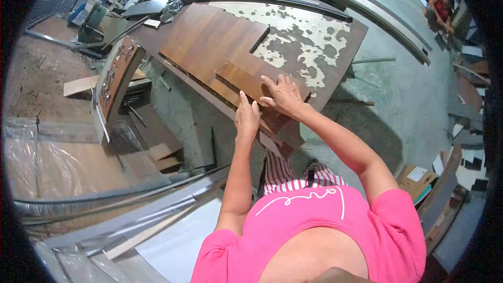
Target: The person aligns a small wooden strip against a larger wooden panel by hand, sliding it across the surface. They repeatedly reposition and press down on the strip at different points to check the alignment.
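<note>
A brown wood-grain panel [204,36] with a notch cut in its far right side lies on the worktable [351,47]. On its near part rests a narrower wood-grain strip [241,77], set slantwise along the table's front edge. My right hand [284,94] lies on the strip's right end with its fingers spread. Beside it, at the near edge of the strip, is my left hand [247,117], fingers stretched forward and the thumb apart. Both hands overlap the boards in this view, and neither is wrapped round them.
Long metal profiles [387,15] run along the table's far side. Left of the table, a board with hardware on it [116,76] stands tilted. Plastic-wrapped panels [57,162] lie at the lower left. A person in red [441,10] crouches at the far right among scattered offcuts.
</note>
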`<state>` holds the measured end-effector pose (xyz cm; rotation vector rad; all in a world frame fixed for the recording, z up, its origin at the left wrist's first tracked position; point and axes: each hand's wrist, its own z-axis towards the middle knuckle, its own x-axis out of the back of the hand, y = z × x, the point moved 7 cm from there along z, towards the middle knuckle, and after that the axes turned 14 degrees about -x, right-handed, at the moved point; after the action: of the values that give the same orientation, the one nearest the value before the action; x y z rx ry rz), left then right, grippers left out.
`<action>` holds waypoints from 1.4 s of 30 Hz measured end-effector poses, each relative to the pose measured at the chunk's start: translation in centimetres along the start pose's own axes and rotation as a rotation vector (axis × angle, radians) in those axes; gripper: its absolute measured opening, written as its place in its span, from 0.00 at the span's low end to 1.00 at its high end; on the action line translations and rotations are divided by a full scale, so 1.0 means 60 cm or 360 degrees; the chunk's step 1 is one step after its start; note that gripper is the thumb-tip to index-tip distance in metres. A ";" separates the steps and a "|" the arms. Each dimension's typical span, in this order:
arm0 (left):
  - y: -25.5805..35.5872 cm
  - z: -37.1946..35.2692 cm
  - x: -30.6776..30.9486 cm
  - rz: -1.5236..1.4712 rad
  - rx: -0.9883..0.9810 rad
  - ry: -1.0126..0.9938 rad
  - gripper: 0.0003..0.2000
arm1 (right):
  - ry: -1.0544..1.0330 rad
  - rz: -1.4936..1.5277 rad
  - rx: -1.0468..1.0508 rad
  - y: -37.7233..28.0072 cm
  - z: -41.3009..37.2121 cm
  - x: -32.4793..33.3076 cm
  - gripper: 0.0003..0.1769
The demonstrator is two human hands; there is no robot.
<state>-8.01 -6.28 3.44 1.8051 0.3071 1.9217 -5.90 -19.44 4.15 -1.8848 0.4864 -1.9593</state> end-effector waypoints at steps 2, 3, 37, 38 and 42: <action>0.025 -0.025 -0.019 -0.0089 0.0132 -0.0018 0.27 | -0.0185 0.0035 -0.0051 0.023 -0.021 -0.007 0.32; 0.040 -0.033 -0.019 -0.0119 0.0151 0.0029 0.27 | -0.0051 -0.0023 0.0019 0.021 -0.034 -0.010 0.29; -0.036 0.307 -0.068 0.0121 0.0539 0.0183 0.22 | -0.0126 -0.0274 0.0387 0.011 0.296 -0.035 0.26; -0.039 0.320 -0.066 0.0190 0.0504 0.0200 0.22 | -0.0140 -0.0275 0.0414 0.009 0.309 -0.041 0.26; -0.054 0.371 -0.056 0.0227 0.0549 0.0168 0.23 | -0.0256 -0.0352 0.0319 -0.005 0.361 -0.045 0.26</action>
<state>14.47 -8.71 1.28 1.9889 0.5919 2.1747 15.82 -17.55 2.85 -2.0137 0.0339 -1.8862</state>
